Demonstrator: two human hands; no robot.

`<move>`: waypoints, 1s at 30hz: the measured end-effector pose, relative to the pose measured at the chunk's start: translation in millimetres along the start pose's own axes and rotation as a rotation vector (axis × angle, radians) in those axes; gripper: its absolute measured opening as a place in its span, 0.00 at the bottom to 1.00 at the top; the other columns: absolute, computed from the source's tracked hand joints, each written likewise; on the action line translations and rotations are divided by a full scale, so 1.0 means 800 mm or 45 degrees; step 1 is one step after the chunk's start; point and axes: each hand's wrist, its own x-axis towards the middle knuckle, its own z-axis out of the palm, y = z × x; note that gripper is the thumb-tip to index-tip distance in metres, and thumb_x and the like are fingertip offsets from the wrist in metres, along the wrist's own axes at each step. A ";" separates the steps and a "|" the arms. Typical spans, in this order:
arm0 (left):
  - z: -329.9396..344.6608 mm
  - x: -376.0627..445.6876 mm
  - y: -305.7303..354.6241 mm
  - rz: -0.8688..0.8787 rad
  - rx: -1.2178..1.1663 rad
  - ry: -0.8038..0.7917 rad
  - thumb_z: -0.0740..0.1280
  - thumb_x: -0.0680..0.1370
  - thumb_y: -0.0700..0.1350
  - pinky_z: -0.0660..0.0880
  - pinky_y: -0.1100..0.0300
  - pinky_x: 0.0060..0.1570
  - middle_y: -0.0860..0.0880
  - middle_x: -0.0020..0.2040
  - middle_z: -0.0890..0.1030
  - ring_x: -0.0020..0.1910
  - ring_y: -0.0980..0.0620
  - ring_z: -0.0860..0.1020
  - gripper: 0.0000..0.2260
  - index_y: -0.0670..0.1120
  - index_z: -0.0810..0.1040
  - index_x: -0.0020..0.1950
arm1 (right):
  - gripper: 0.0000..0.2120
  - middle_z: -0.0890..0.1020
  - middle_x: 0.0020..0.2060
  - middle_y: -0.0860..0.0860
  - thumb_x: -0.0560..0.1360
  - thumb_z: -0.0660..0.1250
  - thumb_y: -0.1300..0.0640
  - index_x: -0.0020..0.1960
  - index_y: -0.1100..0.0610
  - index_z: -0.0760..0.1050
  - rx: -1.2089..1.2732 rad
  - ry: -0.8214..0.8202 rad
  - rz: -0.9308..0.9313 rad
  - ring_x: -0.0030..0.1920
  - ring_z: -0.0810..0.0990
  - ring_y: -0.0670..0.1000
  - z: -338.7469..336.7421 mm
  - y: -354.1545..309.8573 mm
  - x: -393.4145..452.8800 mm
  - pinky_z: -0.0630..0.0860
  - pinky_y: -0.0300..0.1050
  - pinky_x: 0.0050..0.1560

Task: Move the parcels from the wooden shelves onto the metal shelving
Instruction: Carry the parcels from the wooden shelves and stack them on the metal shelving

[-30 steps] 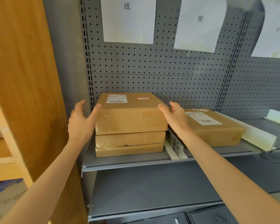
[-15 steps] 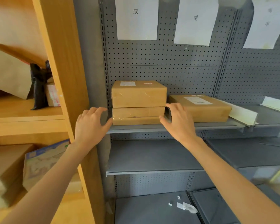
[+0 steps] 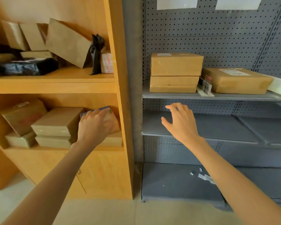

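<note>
Pick-up step: left hand (image 3: 94,125) rests on the blue-edged parcel (image 3: 111,116) right of the tan stack (image 3: 57,125) on the wooden shelf, grip unclear; right hand (image 3: 181,121) spread, empty; next grip, lift to metal shelving (image 3: 217,127).

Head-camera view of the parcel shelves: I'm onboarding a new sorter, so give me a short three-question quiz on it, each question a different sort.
1. True or false: the right hand is holding a parcel.
2. Multiple choice: how many boxes are in the stack at the left end of the metal shelf? A) two B) three C) five
3. Fill in: the left hand is on a parcel with a ____ top edge, on the lower wooden shelf.

Key
1. False: it is open, in front of the metal shelving, touching nothing.
2. B
3. Blue
</note>
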 end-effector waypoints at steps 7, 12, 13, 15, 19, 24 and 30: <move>-0.040 -0.021 -0.109 -0.150 0.030 0.013 0.68 0.75 0.51 0.72 0.49 0.51 0.43 0.55 0.81 0.55 0.40 0.76 0.17 0.45 0.78 0.61 | 0.22 0.74 0.63 0.55 0.78 0.63 0.48 0.68 0.57 0.71 0.025 -0.026 -0.119 0.64 0.71 0.56 0.025 -0.104 0.021 0.65 0.49 0.62; -0.083 -0.035 -0.241 -0.289 0.101 0.021 0.66 0.77 0.54 0.71 0.49 0.57 0.47 0.62 0.78 0.61 0.43 0.74 0.19 0.48 0.76 0.64 | 0.20 0.76 0.60 0.55 0.77 0.64 0.49 0.66 0.57 0.73 0.100 -0.003 -0.217 0.61 0.73 0.57 0.063 -0.236 0.058 0.67 0.50 0.60; -0.094 -0.039 -0.271 -0.317 0.117 0.027 0.65 0.77 0.55 0.72 0.49 0.56 0.47 0.62 0.78 0.61 0.44 0.74 0.19 0.48 0.76 0.65 | 0.20 0.76 0.60 0.55 0.78 0.64 0.48 0.66 0.57 0.73 0.110 -0.006 -0.247 0.61 0.73 0.57 0.074 -0.267 0.064 0.67 0.50 0.60; -0.115 -0.048 -0.328 -0.369 0.129 0.055 0.65 0.77 0.55 0.73 0.49 0.55 0.47 0.61 0.79 0.60 0.45 0.75 0.18 0.49 0.77 0.64 | 0.20 0.75 0.60 0.53 0.78 0.63 0.47 0.66 0.56 0.72 0.126 -0.021 -0.307 0.61 0.72 0.56 0.099 -0.329 0.074 0.67 0.49 0.60; -0.147 -0.069 -0.428 -0.503 0.179 0.027 0.65 0.77 0.55 0.70 0.49 0.61 0.48 0.63 0.78 0.63 0.45 0.73 0.18 0.50 0.76 0.65 | 0.20 0.76 0.59 0.53 0.77 0.64 0.47 0.65 0.56 0.73 0.204 -0.070 -0.353 0.60 0.73 0.56 0.145 -0.439 0.079 0.68 0.49 0.58; -0.161 -0.063 -0.518 -0.571 0.210 -0.010 0.64 0.77 0.56 0.69 0.49 0.62 0.48 0.64 0.76 0.64 0.45 0.72 0.19 0.51 0.75 0.66 | 0.19 0.77 0.54 0.55 0.74 0.69 0.51 0.61 0.59 0.76 0.264 -0.093 -0.397 0.56 0.74 0.58 0.187 -0.526 0.087 0.72 0.52 0.54; -0.142 -0.017 -0.571 -0.577 0.134 0.012 0.65 0.77 0.54 0.69 0.49 0.61 0.47 0.63 0.77 0.64 0.45 0.73 0.18 0.49 0.76 0.65 | 0.20 0.75 0.59 0.53 0.76 0.65 0.48 0.65 0.56 0.73 0.258 -0.088 -0.411 0.60 0.72 0.54 0.209 -0.570 0.145 0.67 0.48 0.60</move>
